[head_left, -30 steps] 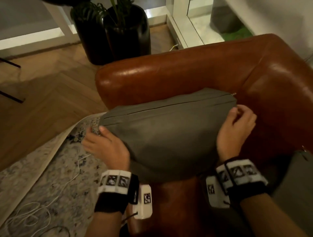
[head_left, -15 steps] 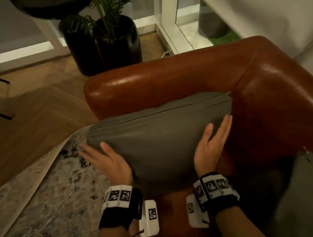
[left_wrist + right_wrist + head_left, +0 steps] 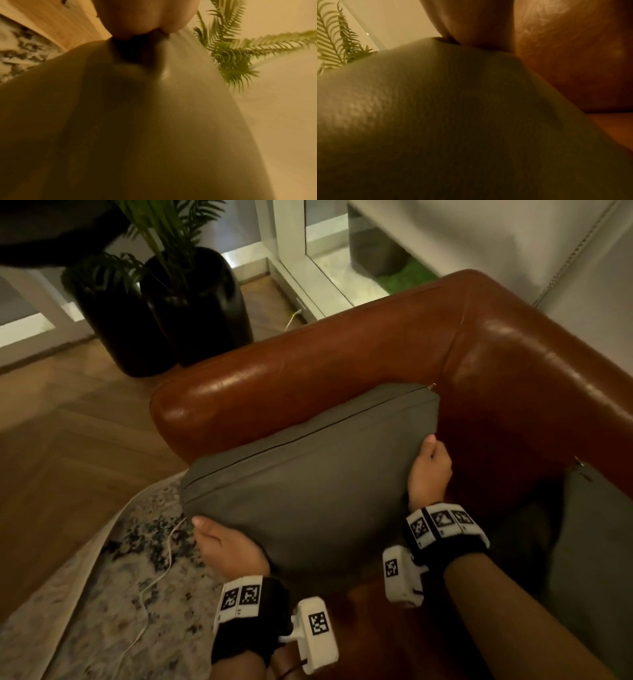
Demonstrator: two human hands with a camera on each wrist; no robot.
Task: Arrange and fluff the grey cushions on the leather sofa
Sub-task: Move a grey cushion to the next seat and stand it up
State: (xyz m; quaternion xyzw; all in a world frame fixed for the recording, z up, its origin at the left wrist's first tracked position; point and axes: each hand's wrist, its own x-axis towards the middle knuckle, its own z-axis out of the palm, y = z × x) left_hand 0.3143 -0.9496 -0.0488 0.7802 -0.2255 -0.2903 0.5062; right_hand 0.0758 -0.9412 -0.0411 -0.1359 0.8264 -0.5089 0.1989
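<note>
Gripping grey cushion [image 3: 308,484] from both sides: left hand [image 3: 229,546] curled on near-left corner, right hand [image 3: 430,474] curled on right edge; cushion stands against leather sofa [image 3: 342,371] armrest; no readable writing, wristbands [image 3: 442,525] show square codes only

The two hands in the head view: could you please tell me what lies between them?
The grey cushion fills the stretch; the left hand grips its near-left corner and the right hand its right edge, seen in the head view.
</note>
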